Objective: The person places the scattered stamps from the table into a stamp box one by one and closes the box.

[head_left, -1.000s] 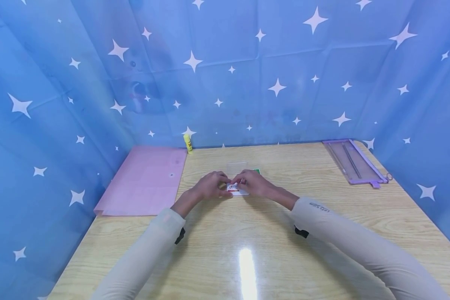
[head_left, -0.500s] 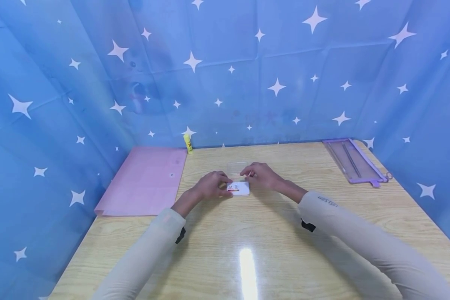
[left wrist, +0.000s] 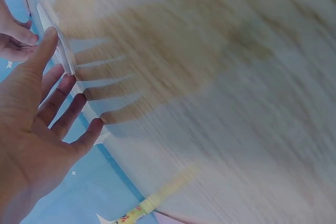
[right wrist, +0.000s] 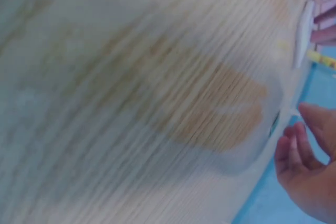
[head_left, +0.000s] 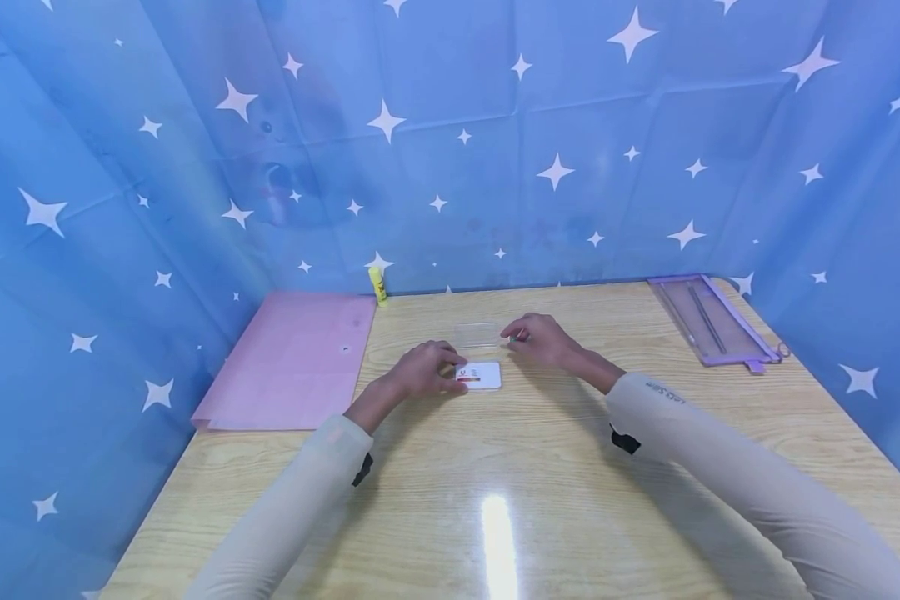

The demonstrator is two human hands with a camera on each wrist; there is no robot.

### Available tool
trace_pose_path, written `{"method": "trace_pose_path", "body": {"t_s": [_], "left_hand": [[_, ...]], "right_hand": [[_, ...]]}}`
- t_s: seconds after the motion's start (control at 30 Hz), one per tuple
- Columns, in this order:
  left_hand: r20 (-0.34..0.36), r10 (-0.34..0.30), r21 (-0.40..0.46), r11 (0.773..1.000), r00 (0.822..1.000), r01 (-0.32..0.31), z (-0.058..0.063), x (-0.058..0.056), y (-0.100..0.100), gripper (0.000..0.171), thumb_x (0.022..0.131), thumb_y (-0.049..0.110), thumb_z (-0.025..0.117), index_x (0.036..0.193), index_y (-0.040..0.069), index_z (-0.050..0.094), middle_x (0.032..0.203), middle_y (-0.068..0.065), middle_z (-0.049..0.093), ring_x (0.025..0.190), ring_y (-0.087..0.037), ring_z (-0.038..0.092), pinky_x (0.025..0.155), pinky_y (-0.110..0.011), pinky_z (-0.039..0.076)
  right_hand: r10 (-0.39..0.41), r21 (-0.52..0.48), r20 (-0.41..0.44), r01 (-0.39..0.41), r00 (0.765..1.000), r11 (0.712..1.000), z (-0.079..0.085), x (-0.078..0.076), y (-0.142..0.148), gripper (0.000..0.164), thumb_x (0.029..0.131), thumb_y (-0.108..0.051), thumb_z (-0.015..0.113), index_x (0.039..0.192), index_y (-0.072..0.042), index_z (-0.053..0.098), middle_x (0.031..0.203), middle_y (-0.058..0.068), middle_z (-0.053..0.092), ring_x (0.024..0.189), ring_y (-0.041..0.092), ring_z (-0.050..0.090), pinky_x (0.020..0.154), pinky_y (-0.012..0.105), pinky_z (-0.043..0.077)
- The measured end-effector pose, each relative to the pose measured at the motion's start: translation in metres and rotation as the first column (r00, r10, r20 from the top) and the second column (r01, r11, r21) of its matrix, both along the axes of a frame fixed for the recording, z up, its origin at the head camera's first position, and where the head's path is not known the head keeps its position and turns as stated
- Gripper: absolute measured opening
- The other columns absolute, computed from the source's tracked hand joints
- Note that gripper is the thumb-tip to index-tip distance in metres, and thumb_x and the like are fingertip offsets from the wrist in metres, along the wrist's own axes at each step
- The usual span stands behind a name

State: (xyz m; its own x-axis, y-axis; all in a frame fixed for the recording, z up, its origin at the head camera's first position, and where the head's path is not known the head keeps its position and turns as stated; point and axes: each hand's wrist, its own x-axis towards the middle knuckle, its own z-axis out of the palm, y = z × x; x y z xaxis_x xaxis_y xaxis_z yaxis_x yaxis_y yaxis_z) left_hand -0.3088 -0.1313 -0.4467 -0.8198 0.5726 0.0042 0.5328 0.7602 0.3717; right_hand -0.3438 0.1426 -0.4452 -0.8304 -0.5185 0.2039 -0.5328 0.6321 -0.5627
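Observation:
My left hand (head_left: pixel 426 369) holds the left end of a flat white card box (head_left: pixel 483 375), thumb on the near side and fingers on the far side. Red and dark print marks its top. In the left wrist view the box (left wrist: pixel 64 53) shows edge-on between thumb and fingers. Behind it lies a clear plastic lid (head_left: pixel 477 335). My right hand (head_left: pixel 542 340) is just right of the lid, fingers bent and thumb apart from them. A small green thing (right wrist: pixel 274 123) lies at its fingertips, mostly hidden; its kind cannot be told.
A pink folder (head_left: pixel 292 358) lies at the left of the wooden table (head_left: pixel 420 500). The yellow glue stick (head_left: pixel 378 286) stands at the back edge. At the back right is a purple-edged mesh pouch (head_left: pixel 708 321) with slim rods inside. A blue starry curtain encloses the table.
My right hand has let go of the white card box and moved right and back, to the green thing. The box's printed top is now uncovered. My left hand has kept its place.

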Motion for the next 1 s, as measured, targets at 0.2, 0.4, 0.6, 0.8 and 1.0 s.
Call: {"method": "trace_pose_path", "body": {"t_s": [0.2, 0.4, 0.6, 0.8, 1.0], "left_hand": [[-0.001, -0.001, -0.006, 1.000, 1.000, 0.001, 0.000, -0.001, 0.000, 0.053, 0.088, 0.037, 0.085, 0.133, 0.012, 0.071, 0.129, -0.006, 0.069, 0.116, -0.022, 0.063, 0.100, -0.037, 0.052], [0.002, 0.007, -0.010, 1.000, 1.000, -0.007, 0.001, 0.000, 0.000, 0.054, 0.088, 0.037, 0.084, 0.134, 0.012, 0.070, 0.131, -0.006, 0.068, 0.117, -0.022, 0.063, 0.102, -0.038, 0.051], [0.002, 0.000, -0.007, 1.000, 1.000, 0.000, 0.002, 0.001, 0.000, 0.054, 0.089, 0.038, 0.084, 0.134, 0.012, 0.070, 0.131, -0.007, 0.068, 0.117, -0.023, 0.063, 0.102, -0.038, 0.051], [0.004, 0.003, -0.012, 1.000, 1.000, -0.003, 0.003, 0.001, 0.000, 0.054, 0.089, 0.038, 0.084, 0.134, 0.012, 0.070, 0.131, -0.007, 0.068, 0.116, -0.022, 0.063, 0.102, -0.037, 0.051], [0.009, 0.015, -0.015, 1.000, 1.000, -0.015, 0.002, 0.001, 0.000, 0.054, 0.088, 0.038, 0.085, 0.134, 0.012, 0.070, 0.131, -0.006, 0.068, 0.118, -0.023, 0.062, 0.103, -0.038, 0.050]], "right_hand": [[-0.029, 0.006, 0.044, 0.028, 0.999, 1.000, 0.002, -0.006, 0.005, 0.023, 0.098, 0.000, 0.067, 0.120, 0.006, 0.073, 0.116, 0.023, 0.071, 0.103, 0.037, 0.069, 0.090, 0.050, 0.057], [-0.067, 0.019, 0.095, 0.066, 0.993, 0.998, 0.002, -0.010, 0.007, 0.025, 0.099, -0.001, 0.064, 0.121, 0.007, 0.072, 0.116, 0.023, 0.072, 0.103, 0.037, 0.069, 0.088, 0.049, 0.058], [-0.080, 0.081, 0.105, 0.072, 0.991, 0.994, -0.002, -0.012, 0.007, 0.026, 0.098, -0.007, 0.071, 0.121, 0.004, 0.073, 0.110, 0.019, 0.073, 0.102, 0.034, 0.070, 0.089, 0.047, 0.058], [-0.055, 0.087, 0.075, 0.049, 0.996, 0.995, -0.005, -0.012, 0.006, 0.025, 0.098, -0.006, 0.071, 0.120, 0.004, 0.073, 0.106, 0.017, 0.073, 0.098, 0.032, 0.070, 0.086, 0.044, 0.059], [-0.034, 0.095, 0.059, 0.029, 0.998, 0.995, -0.006, -0.011, 0.005, 0.024, 0.097, -0.003, 0.071, 0.119, 0.006, 0.073, 0.102, 0.017, 0.074, 0.097, 0.033, 0.070, 0.087, 0.045, 0.059]]}}
